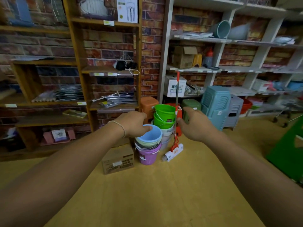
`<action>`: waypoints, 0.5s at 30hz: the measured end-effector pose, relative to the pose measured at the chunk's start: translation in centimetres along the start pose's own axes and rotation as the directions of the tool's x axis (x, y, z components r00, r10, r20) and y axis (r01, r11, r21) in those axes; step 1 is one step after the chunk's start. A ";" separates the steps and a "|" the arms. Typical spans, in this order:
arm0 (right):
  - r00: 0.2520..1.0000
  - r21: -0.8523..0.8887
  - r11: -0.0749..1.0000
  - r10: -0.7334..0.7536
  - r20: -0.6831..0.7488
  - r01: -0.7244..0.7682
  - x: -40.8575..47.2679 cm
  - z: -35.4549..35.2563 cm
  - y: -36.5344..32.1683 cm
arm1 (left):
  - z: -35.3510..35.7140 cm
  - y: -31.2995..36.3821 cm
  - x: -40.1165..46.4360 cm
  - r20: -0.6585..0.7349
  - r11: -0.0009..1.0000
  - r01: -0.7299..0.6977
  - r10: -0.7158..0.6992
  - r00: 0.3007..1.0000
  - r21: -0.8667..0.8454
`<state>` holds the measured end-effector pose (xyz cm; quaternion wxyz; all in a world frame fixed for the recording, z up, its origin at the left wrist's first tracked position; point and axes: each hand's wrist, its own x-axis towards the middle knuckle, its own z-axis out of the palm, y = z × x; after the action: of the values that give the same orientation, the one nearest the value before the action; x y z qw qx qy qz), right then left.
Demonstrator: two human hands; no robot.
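- My left hand [132,123] gripped the blue bucket [150,135] by its rim, thumb inside; it topped a stack [147,154] at 12 o'clock.
- My right hand [195,125] hung half-open and empty, at 3 o'clock of the mop handle [176,102].

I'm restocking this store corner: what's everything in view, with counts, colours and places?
blue bucket: one, blue, top of a nested stack ending in purple, floor
green buckets: two, green, nested on pale buckets behind
mop: one, orange and silver, upright beside the buckets
cardboard box: one, brown, floor left of the stack
plastic stools: several, orange, green, blue, grey, along the shelves
shelves: two units, wooden left, white right
left hand: thumb over the blue bucket's rim
right hand: fingers relaxed, near the mop handle
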<state>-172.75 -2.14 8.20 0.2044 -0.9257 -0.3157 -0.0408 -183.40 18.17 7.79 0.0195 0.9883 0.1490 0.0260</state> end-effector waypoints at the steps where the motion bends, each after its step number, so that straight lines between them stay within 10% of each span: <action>1: 1.000 0.002 1.000 0.011 -0.004 -0.011 1.8 0.5 -0.1 | 0.0 -0.8 2.0 0.010 1.000 -0.020 0.020 1.000 -0.009; 15: 0.978 0.009 0.982 0.191 -0.083 -0.191 21.5 2.1 2.2 | 1.0 -6.0 28.0 -0.012 0.923 -0.287 0.300 0.954 0.254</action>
<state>-154.42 9.32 9.92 0.2209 -0.9491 -0.2168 -0.0594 -158.42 32.12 7.79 -0.1129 0.9930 0.0019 0.0345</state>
